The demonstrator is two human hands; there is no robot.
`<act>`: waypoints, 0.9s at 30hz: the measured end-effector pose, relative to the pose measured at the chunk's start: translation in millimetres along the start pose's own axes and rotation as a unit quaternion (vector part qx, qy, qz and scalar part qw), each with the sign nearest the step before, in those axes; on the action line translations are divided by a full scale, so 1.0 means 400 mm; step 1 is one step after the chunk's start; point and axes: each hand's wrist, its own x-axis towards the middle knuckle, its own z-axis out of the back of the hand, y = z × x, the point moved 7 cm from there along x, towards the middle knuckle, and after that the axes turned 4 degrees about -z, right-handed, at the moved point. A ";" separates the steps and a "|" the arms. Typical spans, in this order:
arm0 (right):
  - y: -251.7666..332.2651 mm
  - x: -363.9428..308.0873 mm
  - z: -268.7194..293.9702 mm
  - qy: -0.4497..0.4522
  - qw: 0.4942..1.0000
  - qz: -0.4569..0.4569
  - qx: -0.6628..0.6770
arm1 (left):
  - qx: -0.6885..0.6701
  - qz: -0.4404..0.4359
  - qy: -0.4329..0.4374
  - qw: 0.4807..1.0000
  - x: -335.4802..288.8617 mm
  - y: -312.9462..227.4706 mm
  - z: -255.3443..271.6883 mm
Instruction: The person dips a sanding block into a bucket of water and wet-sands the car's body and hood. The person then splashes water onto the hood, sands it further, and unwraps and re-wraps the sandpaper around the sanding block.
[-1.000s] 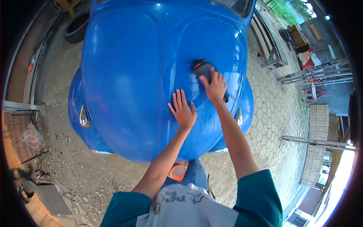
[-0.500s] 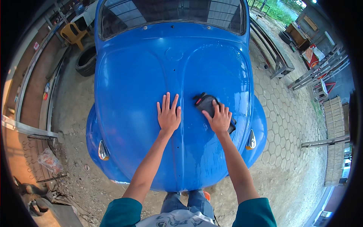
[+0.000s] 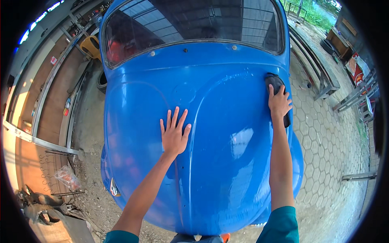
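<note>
A blue, rounded car hood (image 3: 139, 121) spreads out in front of me, with wet streaks and shiny reflections on its right half. My left hand (image 3: 175, 135) lies flat on it just left of the raised centre ridge, fingers spread and holding nothing. At the hood's far right edge, my right hand (image 3: 279, 101) is closed over a dark grey cloth (image 3: 275, 81) and presses it against the paint. Part of the cloth is hidden under the palm. Beyond the hood stands the windshield (image 3: 194, 26), reflecting a roof.
On the right, a long bench (image 3: 316, 60) stands on hexagonal paving (image 3: 320, 150). A yellow chair (image 3: 90, 47) and a tyre (image 3: 101, 83) are at the left, partly behind the car. Nearer on that side is a wire rack (image 3: 48, 170) beside a clear plastic bag (image 3: 67, 178).
My right hand has carried the cloth from near the centre ridge outward to the far right edge. My left hand stays flat beside the ridge. The view has tilted up toward the windshield.
</note>
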 end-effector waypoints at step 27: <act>0.453 -0.599 0.161 0.002 0.856 0.446 0.261 | -0.322 -0.082 -0.163 0.929 0.098 0.063 0.055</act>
